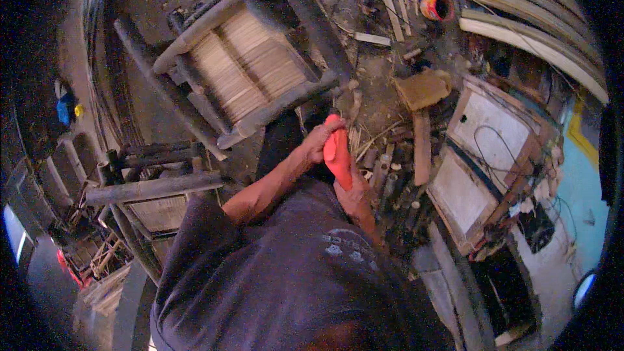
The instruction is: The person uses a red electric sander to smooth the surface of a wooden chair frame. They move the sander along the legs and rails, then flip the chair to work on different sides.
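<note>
Both my hands meet in front of my body on a bright red, smooth, elongated thing (338, 160). Its kind cannot be made out. My left hand (316, 142) closes around its upper part from the left side. At its lower, tapering end, my right hand (353, 196) wraps it from below, with most of the fingers hidden. Just beyond my hands stands a dark-framed chair (244, 58) with a slatted, light brown seat.
Another dark wooden frame (156, 190) is at the left. Cut wood pieces (390, 179) and scraps litter the floor to the right, near a framed white panel (491, 133). A red can (435, 8) and curved pale strips (533, 49) are at the far right.
</note>
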Demonstrator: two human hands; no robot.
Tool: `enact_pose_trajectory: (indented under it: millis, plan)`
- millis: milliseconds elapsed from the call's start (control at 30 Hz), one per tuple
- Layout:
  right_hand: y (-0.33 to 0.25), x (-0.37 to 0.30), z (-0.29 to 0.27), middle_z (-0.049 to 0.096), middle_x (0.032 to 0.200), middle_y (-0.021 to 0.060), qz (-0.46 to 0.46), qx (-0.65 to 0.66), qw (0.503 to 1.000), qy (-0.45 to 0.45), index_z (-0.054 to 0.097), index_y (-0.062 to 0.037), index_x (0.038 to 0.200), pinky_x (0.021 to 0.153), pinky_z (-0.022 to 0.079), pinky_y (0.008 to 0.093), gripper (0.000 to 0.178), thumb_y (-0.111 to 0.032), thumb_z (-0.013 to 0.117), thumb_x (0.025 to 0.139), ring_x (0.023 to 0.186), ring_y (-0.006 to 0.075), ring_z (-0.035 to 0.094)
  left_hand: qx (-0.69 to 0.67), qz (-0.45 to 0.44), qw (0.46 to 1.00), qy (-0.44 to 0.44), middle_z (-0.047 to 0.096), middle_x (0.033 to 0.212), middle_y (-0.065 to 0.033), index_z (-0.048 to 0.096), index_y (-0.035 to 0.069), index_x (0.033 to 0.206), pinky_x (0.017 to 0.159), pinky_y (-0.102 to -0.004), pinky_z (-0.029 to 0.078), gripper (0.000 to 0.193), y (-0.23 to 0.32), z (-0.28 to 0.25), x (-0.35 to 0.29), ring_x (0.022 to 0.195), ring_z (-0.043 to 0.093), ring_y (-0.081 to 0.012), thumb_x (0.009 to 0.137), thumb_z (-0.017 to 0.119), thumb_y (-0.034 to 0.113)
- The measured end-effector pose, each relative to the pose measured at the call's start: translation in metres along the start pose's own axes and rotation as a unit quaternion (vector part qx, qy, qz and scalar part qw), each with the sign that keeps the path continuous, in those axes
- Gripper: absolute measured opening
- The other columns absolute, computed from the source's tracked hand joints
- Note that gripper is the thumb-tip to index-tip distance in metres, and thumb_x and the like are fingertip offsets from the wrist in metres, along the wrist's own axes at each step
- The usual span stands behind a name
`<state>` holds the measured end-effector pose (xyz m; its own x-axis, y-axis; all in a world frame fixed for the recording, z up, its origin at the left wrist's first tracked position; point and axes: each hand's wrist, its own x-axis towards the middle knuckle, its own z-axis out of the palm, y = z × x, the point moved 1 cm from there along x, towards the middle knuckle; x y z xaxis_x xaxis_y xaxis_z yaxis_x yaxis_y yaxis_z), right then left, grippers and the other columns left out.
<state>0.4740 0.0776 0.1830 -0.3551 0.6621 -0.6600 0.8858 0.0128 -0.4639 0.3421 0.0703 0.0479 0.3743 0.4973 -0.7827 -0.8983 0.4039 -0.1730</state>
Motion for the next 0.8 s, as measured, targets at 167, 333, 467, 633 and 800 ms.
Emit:
enact_pose_trajectory:
  millis: [167, 333, 467, 633, 800]
  plan:
    - [-0.010, 0.010, -0.001, 0.055, 0.116, 0.0252, -0.059, 0.048, 0.994, 0.072, 0.042, -0.0006, 0.130, 0.090, 0.046, 0.0449, 0.061, -0.018, 0.067, 0.076, 0.105, 0.0403, 0.056, 0.065, 0.053, 0.994, 0.071, 0.058, 0.076, -0.0056, 0.056, 0.003, 0.089, 0.056, -0.0348, 0.051, 0.026, 0.017, 0.033, -0.008, 0.061, 0.058, -0.0177, 0.080, 0.069, 0.024]
    - [-0.046, 0.028, -0.022, 0.059, 0.110, 0.0227, 0.111, 0.071, 0.991, -0.021, 0.044, -0.0055, 0.130, 0.086, 0.047, 0.0447, 0.061, -0.017, 0.067, 0.075, 0.100, 0.0404, 0.058, 0.099, 0.043, 0.991, 0.079, 0.061, 0.079, -0.0060, 0.058, 0.005, 0.091, 0.062, -0.0351, 0.053, 0.030, 0.024, 0.033, 0.007, 0.065, 0.060, -0.0189, 0.080, 0.068, 0.031]
    - [-0.024, 0.035, -0.005, 0.062, 0.105, 0.0211, 0.068, 0.060, 0.996, 0.016, 0.042, -0.0109, 0.133, 0.086, 0.048, 0.0441, 0.064, -0.015, 0.065, 0.073, 0.098, 0.0400, 0.060, 0.071, -0.033, 0.995, 0.056, 0.063, 0.078, -0.0052, 0.058, 0.007, 0.090, 0.064, -0.0350, 0.054, 0.031, 0.029, 0.027, 0.017, 0.066, 0.062, -0.0187, 0.081, 0.066, 0.035]
    - [-0.023, 0.053, 0.002, 0.062, 0.104, 0.0239, 0.054, 0.107, 0.990, 0.071, 0.042, -0.0073, 0.133, 0.083, 0.048, 0.0486, 0.067, -0.011, 0.065, 0.069, 0.095, 0.0423, 0.060, 0.084, -0.046, 0.992, 0.078, 0.063, 0.079, -0.0064, 0.058, 0.006, 0.092, 0.066, -0.0354, 0.054, 0.030, 0.041, 0.022, 0.035, 0.067, 0.063, -0.0205, 0.082, 0.065, 0.033]
    - [-0.021, 0.065, -0.008, 0.063, 0.099, 0.0234, 0.077, 0.069, 0.994, 0.042, 0.050, -0.0042, 0.123, 0.080, 0.050, 0.0453, 0.058, -0.014, 0.067, 0.069, 0.091, 0.0415, 0.061, 0.040, -0.041, 0.997, 0.052, 0.061, 0.079, -0.0076, 0.057, 0.003, 0.091, 0.063, -0.0361, 0.054, 0.027, 0.038, 0.010, 0.059, 0.065, 0.061, -0.0218, 0.083, 0.064, 0.028]
